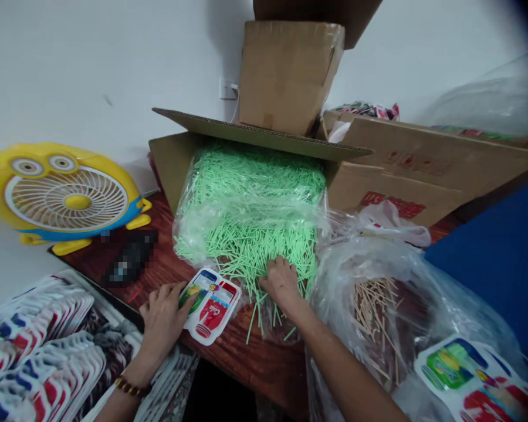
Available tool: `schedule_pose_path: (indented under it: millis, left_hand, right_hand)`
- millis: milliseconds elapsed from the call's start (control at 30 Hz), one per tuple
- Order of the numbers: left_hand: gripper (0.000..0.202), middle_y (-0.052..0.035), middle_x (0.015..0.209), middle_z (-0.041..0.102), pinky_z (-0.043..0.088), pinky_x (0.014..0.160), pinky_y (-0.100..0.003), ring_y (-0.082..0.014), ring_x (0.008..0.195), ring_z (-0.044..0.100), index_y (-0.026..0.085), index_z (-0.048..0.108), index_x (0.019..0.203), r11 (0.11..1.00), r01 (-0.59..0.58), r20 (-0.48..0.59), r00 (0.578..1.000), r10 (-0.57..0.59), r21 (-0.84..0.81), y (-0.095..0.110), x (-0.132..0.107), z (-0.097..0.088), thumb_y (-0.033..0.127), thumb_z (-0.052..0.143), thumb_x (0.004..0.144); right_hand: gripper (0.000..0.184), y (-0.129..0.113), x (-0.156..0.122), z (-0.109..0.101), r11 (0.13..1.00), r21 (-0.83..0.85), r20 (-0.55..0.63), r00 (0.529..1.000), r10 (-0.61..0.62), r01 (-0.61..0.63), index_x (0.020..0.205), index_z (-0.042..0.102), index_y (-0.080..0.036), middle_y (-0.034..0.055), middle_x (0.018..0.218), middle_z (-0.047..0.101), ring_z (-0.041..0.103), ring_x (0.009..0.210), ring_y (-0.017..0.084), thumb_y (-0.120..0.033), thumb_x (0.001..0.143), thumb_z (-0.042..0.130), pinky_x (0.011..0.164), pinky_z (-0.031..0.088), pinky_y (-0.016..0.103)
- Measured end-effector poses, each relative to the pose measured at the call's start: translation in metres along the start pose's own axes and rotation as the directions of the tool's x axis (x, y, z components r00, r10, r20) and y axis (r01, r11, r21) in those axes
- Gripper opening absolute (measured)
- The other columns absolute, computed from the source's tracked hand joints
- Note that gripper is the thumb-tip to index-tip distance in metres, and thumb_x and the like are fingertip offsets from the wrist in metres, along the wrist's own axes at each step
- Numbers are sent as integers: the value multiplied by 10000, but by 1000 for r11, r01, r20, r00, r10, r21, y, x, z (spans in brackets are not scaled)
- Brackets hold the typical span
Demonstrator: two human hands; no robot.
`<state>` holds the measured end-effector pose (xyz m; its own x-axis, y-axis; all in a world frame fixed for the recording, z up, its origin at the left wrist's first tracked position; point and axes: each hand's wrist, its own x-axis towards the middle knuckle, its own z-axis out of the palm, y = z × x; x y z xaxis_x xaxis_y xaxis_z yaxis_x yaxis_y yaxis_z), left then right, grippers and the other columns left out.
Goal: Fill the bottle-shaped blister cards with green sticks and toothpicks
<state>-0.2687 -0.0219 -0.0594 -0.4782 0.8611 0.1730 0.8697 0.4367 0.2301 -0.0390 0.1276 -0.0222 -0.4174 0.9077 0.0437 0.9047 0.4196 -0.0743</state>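
My left hand (163,315), with a beaded bracelet at the wrist, grips the left edge of a white package (212,305) printed with a red cola jar and a green-yellow drink; the thumb lies over its face. The package rests at the table's front edge. To its right, my right hand (282,286) is closed, fingers curled down into loose thin green sticks (264,240). The fingertips are partly hidden among them. These sticks spill from a clear plastic bag inside an open cardboard box (167,170).
Many similar printed packages (44,351) stand in rows at lower left. A plastic bag with tan sticks (374,310) and another printed package (475,375) lie at right. A yellow fan (66,196) and a black blurred object (132,258) sit on the left; cardboard boxes (290,76) stand behind.
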Motion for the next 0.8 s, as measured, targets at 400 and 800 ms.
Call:
schedule_pose_path:
  millis: [400, 800]
  left_hand:
    - [353, -93, 1089, 623, 349, 775, -390, -301, 986, 512, 224, 608, 1150, 997, -24, -43, 999, 21, -68, 8, 4, -1, 427, 509, 878]
    - [106, -40, 830, 682, 348, 767, -379, -269, 884, 594, 215, 586, 839, 973, -45, 4, 999, 47, -228, 10, 20, -16, 303, 528, 844]
  right_hand:
    - [289, -6, 13, 11, 998, -68, 85, 996, 24, -19, 1025, 630, -97, 206, 1087, 583, 505, 1025, 304, -130, 894, 374, 864, 332, 431]
    - [227, 5, 28, 2, 990, 106, 283, 957, 64, -97, 959, 628, -146, 139, 1001, 680, 610, 988, 254, -143, 886, 414, 933, 341, 429]
